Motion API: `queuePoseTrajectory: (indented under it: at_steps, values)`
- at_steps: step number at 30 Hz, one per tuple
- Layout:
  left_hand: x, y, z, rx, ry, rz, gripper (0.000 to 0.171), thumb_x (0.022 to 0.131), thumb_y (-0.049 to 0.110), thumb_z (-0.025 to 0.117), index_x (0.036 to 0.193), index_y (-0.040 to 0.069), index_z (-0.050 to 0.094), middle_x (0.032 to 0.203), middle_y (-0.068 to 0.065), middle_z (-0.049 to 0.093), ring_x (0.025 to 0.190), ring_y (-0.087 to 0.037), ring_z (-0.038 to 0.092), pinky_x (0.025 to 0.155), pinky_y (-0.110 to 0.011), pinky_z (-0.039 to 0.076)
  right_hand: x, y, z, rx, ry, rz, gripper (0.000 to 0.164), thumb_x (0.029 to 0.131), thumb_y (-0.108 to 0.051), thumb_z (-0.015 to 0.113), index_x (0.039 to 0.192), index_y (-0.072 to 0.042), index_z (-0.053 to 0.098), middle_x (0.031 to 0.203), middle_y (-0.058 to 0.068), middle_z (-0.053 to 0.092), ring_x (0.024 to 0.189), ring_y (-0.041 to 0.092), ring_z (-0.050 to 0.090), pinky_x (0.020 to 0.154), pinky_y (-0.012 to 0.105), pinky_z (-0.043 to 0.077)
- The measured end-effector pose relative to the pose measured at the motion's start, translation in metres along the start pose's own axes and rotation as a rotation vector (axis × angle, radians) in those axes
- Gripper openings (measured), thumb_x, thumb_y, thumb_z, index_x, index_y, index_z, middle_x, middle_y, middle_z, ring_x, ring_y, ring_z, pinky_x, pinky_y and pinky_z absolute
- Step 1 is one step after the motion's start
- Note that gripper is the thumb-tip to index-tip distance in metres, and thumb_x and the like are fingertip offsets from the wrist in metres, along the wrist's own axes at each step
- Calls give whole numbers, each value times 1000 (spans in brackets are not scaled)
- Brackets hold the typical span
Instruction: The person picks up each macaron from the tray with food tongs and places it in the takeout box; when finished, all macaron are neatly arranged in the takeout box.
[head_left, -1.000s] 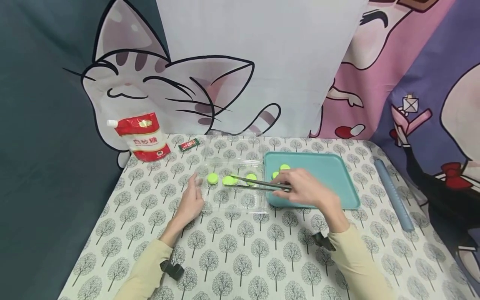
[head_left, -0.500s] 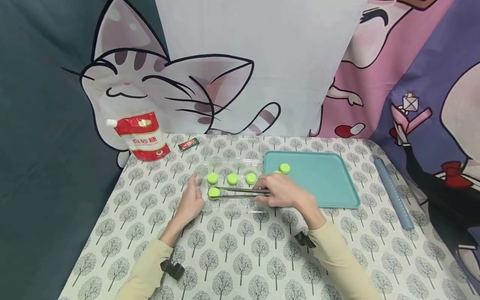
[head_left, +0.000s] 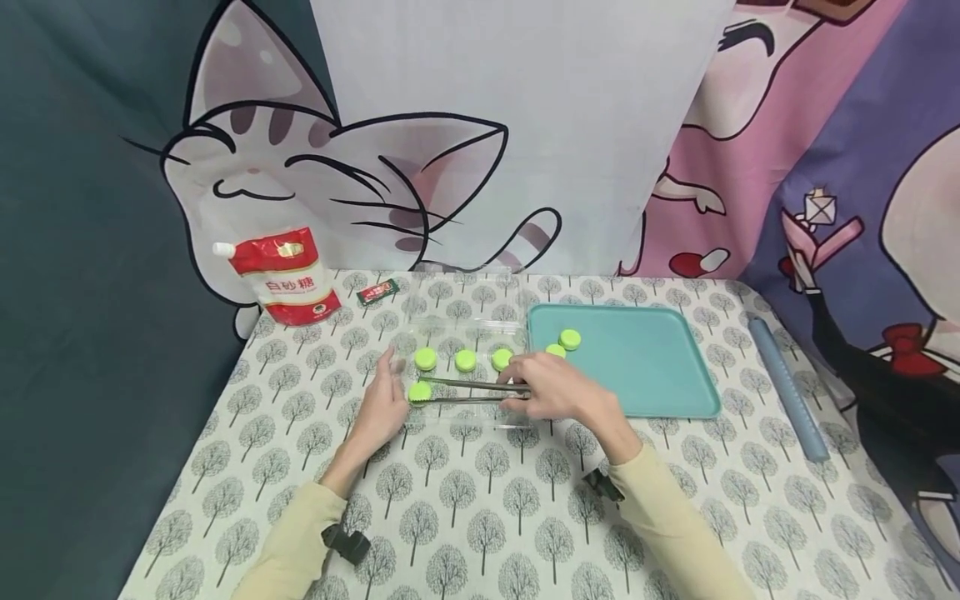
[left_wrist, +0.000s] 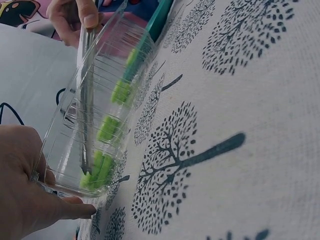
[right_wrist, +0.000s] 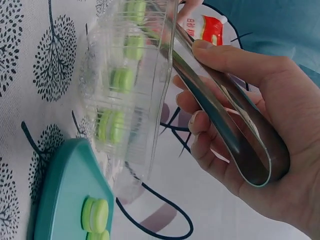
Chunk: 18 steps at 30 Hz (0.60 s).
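My right hand [head_left: 551, 385] holds metal tongs [right_wrist: 227, 112], thumb on one arm and fingers on the other. The tong tips lie around a green macaron [head_left: 420, 392] at the front left of a clear plastic box [head_left: 472, 421]; whether they still squeeze it I cannot tell. Behind it, three green macarons stand in a row in the box: a left one [head_left: 425, 359], a middle one [head_left: 465, 360] and a right one [head_left: 502, 359], partly behind my right hand. My left hand [head_left: 381, 406] grips the box's left wall, a finger showing through the plastic [left_wrist: 47, 175].
Right of the box lies a teal tray [head_left: 652, 367] with two macarons [head_left: 570, 339] at its left. A red-and-white sugar pouch [head_left: 288, 275] and a small green packet [head_left: 377, 291] sit back left. A blue-grey rod [head_left: 787, 390] lies along the right. The box's lid [head_left: 468, 296] is folded back.
My right hand has moved left and toward me, carrying a macaron in the tongs from above the back row to the box's front left. My left hand stays in place.
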<state>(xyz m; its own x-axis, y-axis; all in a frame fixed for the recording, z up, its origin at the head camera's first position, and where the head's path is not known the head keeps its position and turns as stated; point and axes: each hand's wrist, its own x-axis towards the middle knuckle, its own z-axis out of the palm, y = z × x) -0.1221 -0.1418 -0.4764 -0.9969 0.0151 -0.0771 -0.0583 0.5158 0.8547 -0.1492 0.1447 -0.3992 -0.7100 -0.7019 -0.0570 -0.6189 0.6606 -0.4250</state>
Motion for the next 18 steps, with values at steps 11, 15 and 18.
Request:
queuePoseTrajectory:
  at_steps: [11,15,18]
  values:
    - [1,-1,1,8,12,-1,62,105,5,32,162,3,6,159,-25,36,147,-45,34,126,-56,24,-26,20,-16,114,107,-29,34,88,-23,78,114,-3,74,98,4,74,76,11,62,70,27,57]
    - [2,-1,1,19,12,4,62,105,5,31,162,3,6,159,-25,36,148,-45,34,126,-56,23,-42,29,-25,173,188,26,33,85,-21,81,113,-5,75,81,-5,66,63,8,50,55,23,46]
    - [1,-1,1,22,6,0,62,105,5,30,162,3,5,160,-25,36,147,-45,34,126,-56,23,-55,39,-30,182,248,59,34,84,-19,81,114,-4,74,80,-6,64,63,7,49,54,22,45]
